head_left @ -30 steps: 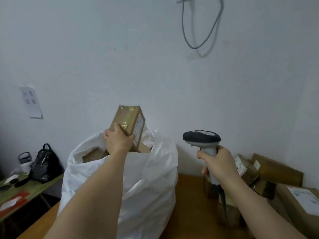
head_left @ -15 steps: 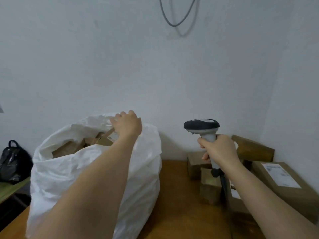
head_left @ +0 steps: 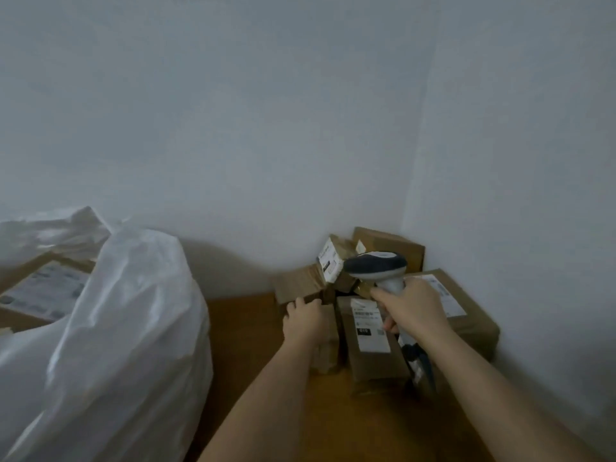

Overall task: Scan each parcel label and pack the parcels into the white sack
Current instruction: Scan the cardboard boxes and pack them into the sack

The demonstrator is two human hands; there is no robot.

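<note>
Left hand (head_left: 305, 320) laid palm-down on a small brown parcel (head_left: 325, 341) at the near-left edge of the pile, fingers curled over its far top edge, so grip taken on that box. Right hand (head_left: 411, 308) clenched round the pale handle of a barcode scanner (head_left: 376, 266), dark head pointing left, raised just above the pile; dark cable (head_left: 420, 365) hanging below the wrist. Just right of the gripped box, a longer brown parcel (head_left: 373, 358) lying flat, white shipping label (head_left: 368, 323) facing up, with a barcode strip and a black patch of white digits, perhaps "010"; the rest too blurred to read. Farther back, a tilted carton (head_left: 331, 263) with a white label on its left face, print unreadable, leaning among other boxes. A flat brown box (head_left: 300, 285) at the far left of the heap, a big parcel (head_left: 466, 311) with a white label along the right wall, and one more box (head_left: 390, 243) in the corner. All resting on a brown wooden surface (head_left: 253, 348). White sack (head_left: 126, 328) standing at left, well apart from the pile, mouth open; inside, a labelled parcel (head_left: 43, 291), print smeared.
</note>
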